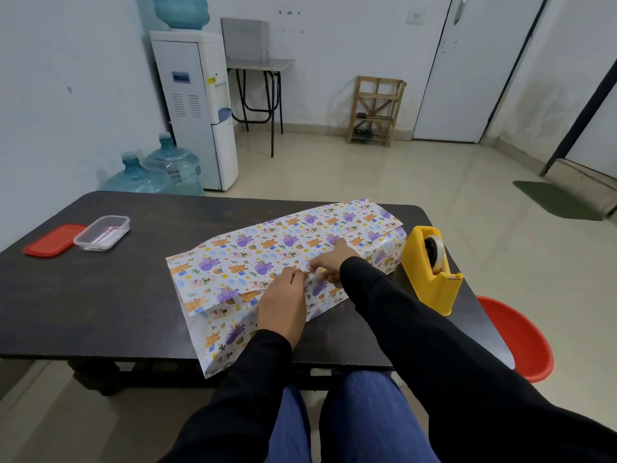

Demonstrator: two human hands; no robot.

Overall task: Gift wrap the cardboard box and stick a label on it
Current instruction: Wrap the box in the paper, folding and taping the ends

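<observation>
Head view | wrapping paper (267, 248) round hidden cardboard box, worktop (100, 295) centre, tape dispenser (430, 269) right | left hand (282, 302) flat on seam; right hand (329, 262) pinches apparent tape strip (312, 278) | risk: left lifts, seam slackens, tape creases

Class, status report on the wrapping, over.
Left hand rests on wrapping paper; right hand pinches its seam. Ends unfolded, no label on it. Tape dispenser beside, nothing blocking.

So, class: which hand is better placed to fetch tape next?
Probably the right hand: the tape dispenser stands on that side, close by, while the left hand rests on the paper overlap.
</observation>
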